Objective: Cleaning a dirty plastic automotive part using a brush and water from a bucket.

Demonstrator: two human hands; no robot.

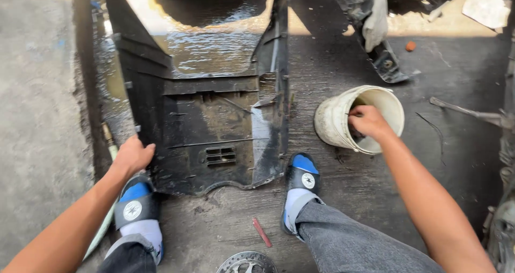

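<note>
A large black plastic body panel lies wet on the concrete between my feet, stretching away from me. My left hand grips its near left edge. My right hand reaches into a dirty white bucket standing to the right of the panel; the fingers curl on the rim or on something inside, which I cannot make out. My feet wear blue and black slides with white socks.
Water pools on the ground beyond the panel. A red stick-like tool and a brake disc lie near my feet. A hose runs along the left. Black machine parts and a metal rod lie at right.
</note>
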